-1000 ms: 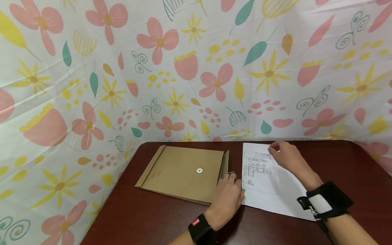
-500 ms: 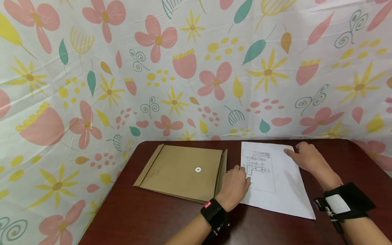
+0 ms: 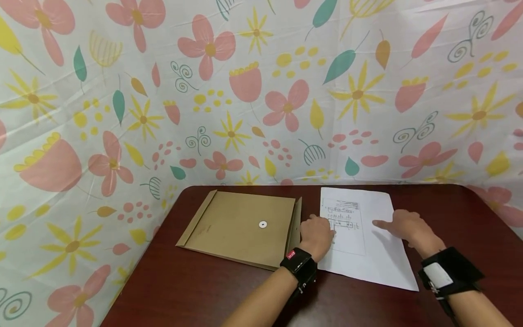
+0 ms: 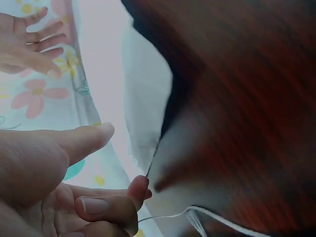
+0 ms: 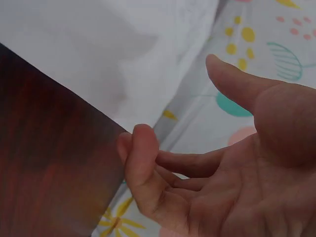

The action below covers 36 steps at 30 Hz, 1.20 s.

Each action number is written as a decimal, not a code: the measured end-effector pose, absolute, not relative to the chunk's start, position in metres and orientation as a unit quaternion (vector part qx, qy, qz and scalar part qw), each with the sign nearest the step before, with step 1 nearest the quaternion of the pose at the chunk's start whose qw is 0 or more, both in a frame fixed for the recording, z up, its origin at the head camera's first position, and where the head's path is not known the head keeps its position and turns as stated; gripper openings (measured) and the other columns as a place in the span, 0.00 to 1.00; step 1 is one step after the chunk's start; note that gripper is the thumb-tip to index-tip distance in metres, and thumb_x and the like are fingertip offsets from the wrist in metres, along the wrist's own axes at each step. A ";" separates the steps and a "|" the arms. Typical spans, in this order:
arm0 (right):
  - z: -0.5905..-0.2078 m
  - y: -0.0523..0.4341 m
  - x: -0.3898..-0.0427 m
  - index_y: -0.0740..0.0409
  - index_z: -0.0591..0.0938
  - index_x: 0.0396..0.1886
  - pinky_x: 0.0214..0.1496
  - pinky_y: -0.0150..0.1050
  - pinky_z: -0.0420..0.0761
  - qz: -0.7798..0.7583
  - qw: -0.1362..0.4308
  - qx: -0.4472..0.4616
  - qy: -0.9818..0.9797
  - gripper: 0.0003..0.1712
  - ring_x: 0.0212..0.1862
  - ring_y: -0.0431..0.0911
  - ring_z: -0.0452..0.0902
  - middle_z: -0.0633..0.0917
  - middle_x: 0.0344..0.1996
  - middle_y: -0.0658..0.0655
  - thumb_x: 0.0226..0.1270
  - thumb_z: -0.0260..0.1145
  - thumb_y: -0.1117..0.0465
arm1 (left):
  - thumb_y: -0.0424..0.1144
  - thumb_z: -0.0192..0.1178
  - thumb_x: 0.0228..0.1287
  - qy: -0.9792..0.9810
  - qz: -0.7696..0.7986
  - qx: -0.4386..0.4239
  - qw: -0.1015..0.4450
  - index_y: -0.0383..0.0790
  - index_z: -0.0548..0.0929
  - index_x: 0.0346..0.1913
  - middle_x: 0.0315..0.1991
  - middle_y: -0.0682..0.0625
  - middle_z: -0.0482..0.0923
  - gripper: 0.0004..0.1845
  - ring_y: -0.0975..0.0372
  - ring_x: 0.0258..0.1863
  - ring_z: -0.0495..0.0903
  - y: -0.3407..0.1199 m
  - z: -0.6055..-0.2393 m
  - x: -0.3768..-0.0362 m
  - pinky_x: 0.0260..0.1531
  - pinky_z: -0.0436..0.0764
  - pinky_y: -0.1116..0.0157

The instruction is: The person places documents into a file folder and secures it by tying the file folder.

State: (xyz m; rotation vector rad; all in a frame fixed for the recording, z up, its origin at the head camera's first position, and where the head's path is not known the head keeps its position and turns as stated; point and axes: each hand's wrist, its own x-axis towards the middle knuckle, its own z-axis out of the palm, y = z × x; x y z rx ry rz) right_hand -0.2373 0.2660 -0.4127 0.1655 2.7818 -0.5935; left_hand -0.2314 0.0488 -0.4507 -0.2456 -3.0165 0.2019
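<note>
- The white sheet lies flat on the bench, in the lower right part of the frame, with its long axis running from near to far.
- The left hand rests on its left edge with fingers loosely curled; whether it pinches the paper I cannot tell.
- The right hand lies on the sheet, fingers relaxed and spread.
- The brown envelope is just beside, to the left.
- The wrist views are blurred.

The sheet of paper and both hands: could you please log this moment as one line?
left hand: on left edge of paper | right hand: flat on paper, fingers straight | envelope: left of paper, untouched | table
</note>
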 end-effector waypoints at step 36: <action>-0.436 0.263 -0.240 0.89 0.66 0.47 0.27 0.40 0.79 -0.231 0.146 0.053 0.961 0.27 0.28 0.54 0.76 0.75 0.29 0.71 0.67 0.63 0.63 | 0.52 0.67 0.63 -0.997 -0.049 -0.063 0.003 0.49 0.89 0.32 0.24 0.53 0.84 0.11 0.64 0.20 0.80 0.063 -0.458 -0.248 0.17 0.74 0.67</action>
